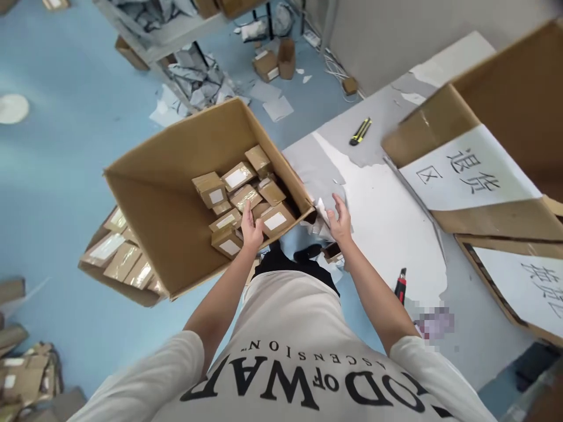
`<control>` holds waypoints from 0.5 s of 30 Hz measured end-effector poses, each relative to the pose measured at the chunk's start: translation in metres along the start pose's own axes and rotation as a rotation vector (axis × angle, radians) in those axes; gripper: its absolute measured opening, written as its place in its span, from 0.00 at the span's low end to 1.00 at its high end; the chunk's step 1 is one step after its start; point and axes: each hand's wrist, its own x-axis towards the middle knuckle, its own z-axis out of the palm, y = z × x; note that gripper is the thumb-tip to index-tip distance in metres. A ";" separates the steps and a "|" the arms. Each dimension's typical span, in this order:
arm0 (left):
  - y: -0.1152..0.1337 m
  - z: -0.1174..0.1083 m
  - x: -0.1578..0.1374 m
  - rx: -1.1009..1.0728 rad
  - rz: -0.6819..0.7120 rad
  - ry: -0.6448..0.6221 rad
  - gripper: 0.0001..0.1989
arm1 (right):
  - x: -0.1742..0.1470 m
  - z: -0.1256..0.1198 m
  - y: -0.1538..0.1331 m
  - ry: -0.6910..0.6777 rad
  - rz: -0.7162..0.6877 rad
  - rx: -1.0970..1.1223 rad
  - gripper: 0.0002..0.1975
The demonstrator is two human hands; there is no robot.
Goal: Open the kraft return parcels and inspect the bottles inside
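Observation:
A large open cardboard carton (149,228) stands to my left, tilted in the view. Several small taped cardboard boxes (275,221) with white labels lie in its right part. My left hand (253,231) reaches over the carton's near edge among these boxes, index finger stretched out and thumb apart; its other fingers are partly hidden. Outside the carton, by its right corner, my right hand (341,221) is open with fingers apart and nothing in it. Torn white paper (323,214) hangs at the table edge beside that hand.
The white table (373,217) bears a yellow-black box cutter (360,132), a red-black box cutter (400,286) and labelled cartons (440,123) at right. Another carton of boxes (118,258) stands behind mine. A shelf (176,38) and scattered packaging are at the back.

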 end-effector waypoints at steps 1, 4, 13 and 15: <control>-0.006 -0.016 0.001 0.001 -0.023 0.040 0.48 | 0.004 0.014 -0.004 -0.031 0.006 -0.009 0.36; -0.024 -0.060 0.005 0.003 -0.081 0.125 0.48 | 0.014 0.057 -0.013 -0.114 0.001 -0.034 0.36; -0.081 -0.098 0.035 -0.074 -0.203 0.183 0.48 | 0.052 0.149 -0.001 -0.351 0.010 -0.200 0.34; -0.100 -0.092 0.045 -0.103 -0.233 0.170 0.47 | 0.069 0.166 0.015 -0.377 0.055 -0.217 0.35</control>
